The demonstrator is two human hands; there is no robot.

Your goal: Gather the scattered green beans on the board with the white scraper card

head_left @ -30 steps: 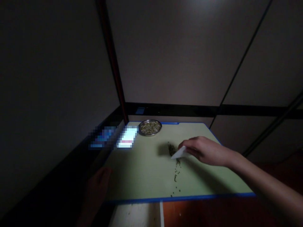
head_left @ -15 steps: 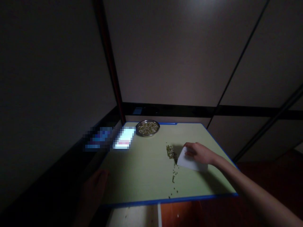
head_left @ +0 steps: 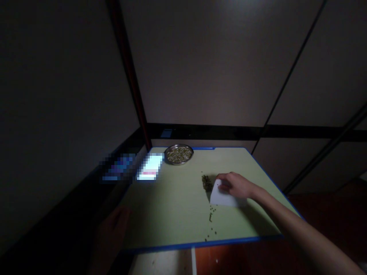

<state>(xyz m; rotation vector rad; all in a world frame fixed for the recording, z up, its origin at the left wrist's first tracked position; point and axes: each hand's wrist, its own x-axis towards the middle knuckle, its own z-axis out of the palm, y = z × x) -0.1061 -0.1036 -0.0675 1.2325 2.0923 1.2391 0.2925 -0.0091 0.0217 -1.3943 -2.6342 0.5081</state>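
Observation:
My right hand (head_left: pixel 233 185) is closed on a white card (head_left: pixel 226 198), whose left edge stands against a small heap of dark green, bean-like grains (head_left: pixel 207 182) on the table's pale green top (head_left: pixel 172 210). Loose grains (head_left: pixel 210 217) trail from below the card down to the front edge. My left hand (head_left: pixel 113 227) lies in deep shadow by the table's left edge; its fingers are too dark to make out clearly. At the back left sits a round metal tray (head_left: pixel 179 164) spread with green and whitish grains.
A lit phone-like screen (head_left: pixel 151 167), blurred out, lies at the table's left side, beside a second blurred, darker screen (head_left: pixel 119 167). Blue edging (head_left: pixel 206 243) runs along the table. Panelled walls (head_left: pixel 200 76) rise behind and to the left. A pale surface (head_left: pixel 163 262) lies below the front edge.
My right hand and the card have moved a little left, and the heap has drawn together more tightly. The left hand stays about where it was.

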